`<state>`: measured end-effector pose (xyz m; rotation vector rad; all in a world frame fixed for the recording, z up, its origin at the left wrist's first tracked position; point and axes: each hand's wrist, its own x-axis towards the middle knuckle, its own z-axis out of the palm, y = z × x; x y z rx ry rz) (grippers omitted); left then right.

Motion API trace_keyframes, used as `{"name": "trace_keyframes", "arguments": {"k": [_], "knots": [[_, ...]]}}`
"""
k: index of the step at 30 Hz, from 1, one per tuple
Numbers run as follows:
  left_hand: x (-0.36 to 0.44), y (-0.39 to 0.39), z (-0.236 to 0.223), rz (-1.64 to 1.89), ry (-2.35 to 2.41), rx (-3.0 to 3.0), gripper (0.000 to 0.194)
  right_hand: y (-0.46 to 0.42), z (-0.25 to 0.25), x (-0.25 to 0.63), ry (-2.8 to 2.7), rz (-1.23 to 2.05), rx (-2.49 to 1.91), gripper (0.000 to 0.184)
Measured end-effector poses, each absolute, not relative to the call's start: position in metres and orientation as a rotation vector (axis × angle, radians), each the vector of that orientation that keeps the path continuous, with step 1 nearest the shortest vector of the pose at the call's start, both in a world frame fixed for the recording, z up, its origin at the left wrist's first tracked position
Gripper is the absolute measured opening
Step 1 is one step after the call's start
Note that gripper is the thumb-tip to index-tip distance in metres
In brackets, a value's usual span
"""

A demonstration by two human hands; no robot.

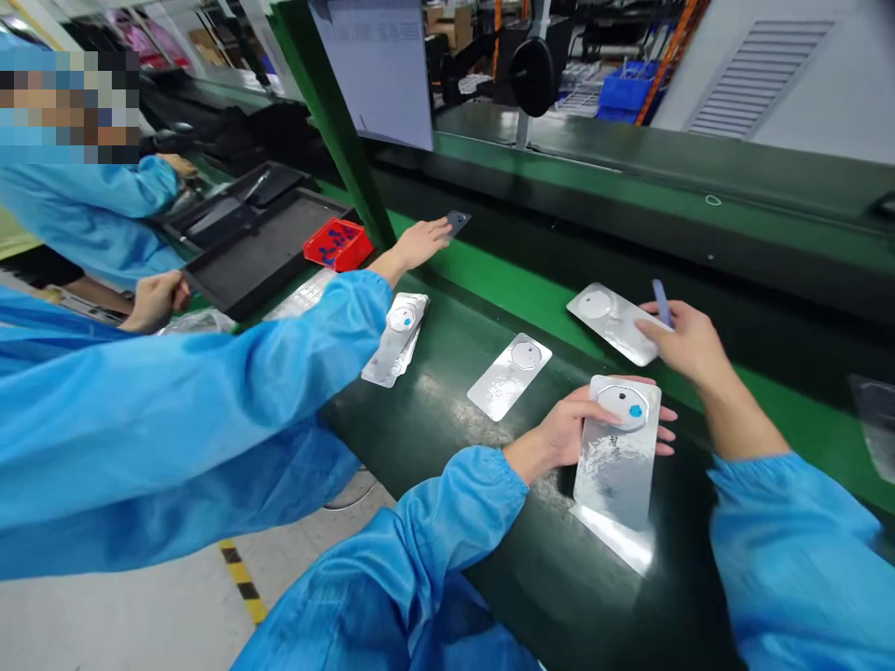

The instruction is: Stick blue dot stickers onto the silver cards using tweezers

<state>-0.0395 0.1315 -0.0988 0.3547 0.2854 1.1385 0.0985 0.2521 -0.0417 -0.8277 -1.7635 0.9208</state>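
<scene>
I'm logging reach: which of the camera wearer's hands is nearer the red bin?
Left. The left hand, holding a silver panel, is right of the red bin; the right hand is farther right.

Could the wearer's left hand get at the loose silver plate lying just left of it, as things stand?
Probably yes: the loose silver plate lies close by with nothing visible between. However, the left hand holds another silver plate, so it would likely need freeing first.

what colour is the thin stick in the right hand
The thin stick is pale bluish purple, as the head view shows.
</scene>
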Motion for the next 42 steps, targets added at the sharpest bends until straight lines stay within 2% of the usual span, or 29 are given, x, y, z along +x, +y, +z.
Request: {"name": "trace_keyframes", "arguments": {"k": [3,5,8,13,16,19,22,27,42], "knots": [[-0.036,0.128,-0.098,1.122,0.247,0.338,0.079,0.231,-0.056,0.169,-1.741,0.928,-1.241,0.025],[-0.03,0.126,-0.099,1.088,0.259,0.345,0.081,0.205,-0.071,0.217,-1.732,0.987,-1.523,0.042],[-0.019,0.119,-0.101,1.003,0.33,0.387,0.074,0.164,-0.088,0.271,-1.746,1.005,-1.695,0.065],[0.002,0.1,-0.099,0.895,0.449,0.476,0.058,0.115,-0.087,0.293,-1.763,0.414,-1.681,0.072],[0.012,0.09,-0.099,0.847,0.496,0.491,0.058,0.091,-0.082,0.279,-1.546,0.263,-1.621,0.056],[0.019,0.082,-0.1,0.826,0.498,0.469,0.06,0.073,-0.087,0.259,-1.24,0.542,-1.379,0.043],[0.023,0.078,-0.102,0.863,0.505,0.446,0.062,0.064,-0.096,0.244,-1.192,0.871,-1.136,0.029],[0.023,0.077,-0.105,0.843,0.561,0.44,0.065,0.061,-0.101,0.232,-1.328,0.851,-1.065,0.01],[0.024,0.078,-0.102,0.821,0.549,0.437,0.059,0.055,-0.095,0.237,-1.382,0.939,-0.975,0.004]]}}
